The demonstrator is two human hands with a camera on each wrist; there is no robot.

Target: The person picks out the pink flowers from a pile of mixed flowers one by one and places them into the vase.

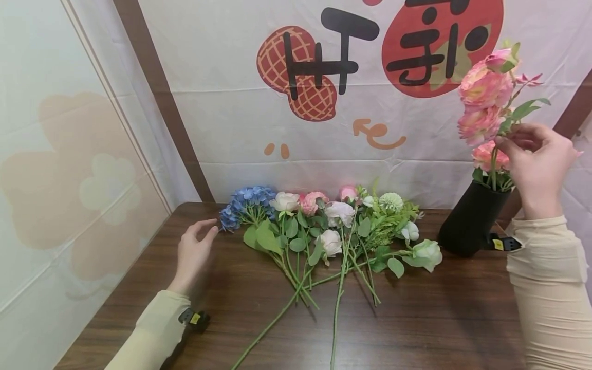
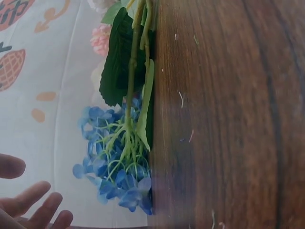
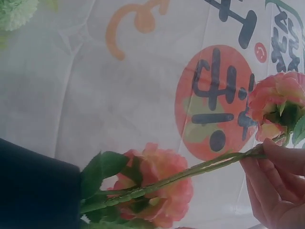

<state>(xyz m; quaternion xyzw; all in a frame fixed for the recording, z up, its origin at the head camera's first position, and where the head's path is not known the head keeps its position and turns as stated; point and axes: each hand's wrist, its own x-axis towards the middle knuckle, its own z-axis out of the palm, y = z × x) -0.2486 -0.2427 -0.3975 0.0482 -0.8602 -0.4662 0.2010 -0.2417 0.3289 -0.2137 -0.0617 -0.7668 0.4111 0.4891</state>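
My right hand (image 1: 538, 159) pinches the green stems of a pink artificial flower (image 1: 486, 90) between thumb and fingers. Those stems run down into a black vase (image 1: 474, 218), which leans to one side in the head view. Another pink bloom (image 3: 155, 186) sits right at the vase's mouth. On the left, my left hand (image 1: 194, 252) has its fingers loosely extended and holds nothing. Its fingertips are close to a blue hydrangea (image 1: 250, 203) lying on the table; in the left wrist view the fingers (image 2: 35, 200) are beside the blue petals, with a gap between.
Several artificial flowers lie across the brown wooden table (image 1: 407, 324), among them a white rose (image 1: 331, 242), a pale green rose (image 1: 427, 254) and a green pompom flower (image 1: 391, 201). Long stems (image 1: 339, 308) reach toward the front edge. Behind stands a printed white cloth (image 1: 222, 103).
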